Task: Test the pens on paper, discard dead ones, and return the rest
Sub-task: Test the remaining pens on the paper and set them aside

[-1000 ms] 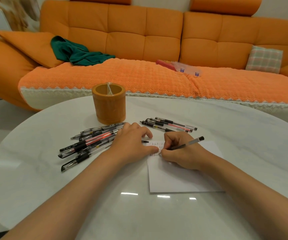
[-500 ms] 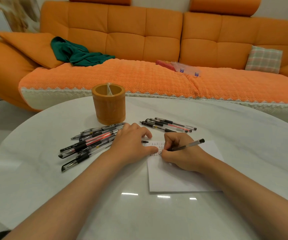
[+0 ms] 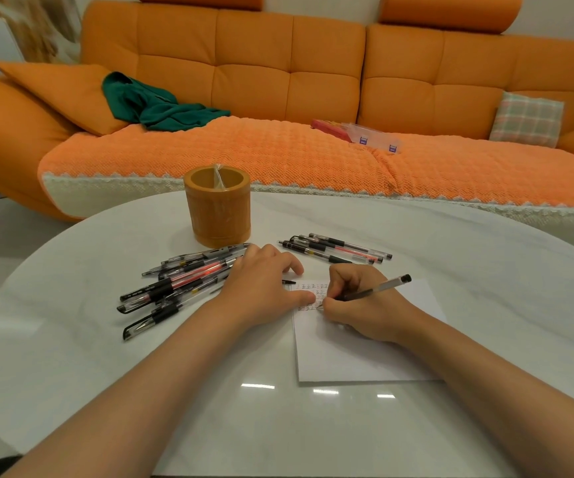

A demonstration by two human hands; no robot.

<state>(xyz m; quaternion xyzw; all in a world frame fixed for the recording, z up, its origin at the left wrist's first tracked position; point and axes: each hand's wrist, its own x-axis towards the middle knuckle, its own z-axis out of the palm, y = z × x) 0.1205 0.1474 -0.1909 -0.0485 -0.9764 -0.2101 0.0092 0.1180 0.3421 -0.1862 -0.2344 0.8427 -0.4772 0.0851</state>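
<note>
My right hand (image 3: 361,305) grips a clear pen (image 3: 382,287) with a black cap end, its tip down on the white paper (image 3: 351,357) among small written marks near the sheet's top left corner. My left hand (image 3: 261,288) rests flat on the table, thumb pressing the paper's left edge. A pile of several pens (image 3: 182,281) lies to the left of that hand. A smaller group of pens (image 3: 337,249) lies beyond my hands. The orange round pen holder (image 3: 217,208) stands behind the pile.
The round white table (image 3: 71,357) has a glossy top. Behind it stretches an orange sofa (image 3: 278,150) with a green cloth (image 3: 154,105), a clear plastic box (image 3: 375,136) and a checked cushion (image 3: 527,119).
The pen tip has moved slightly down and left on the paper, and the pen's rear end now points a little higher. My left hand stays put.
</note>
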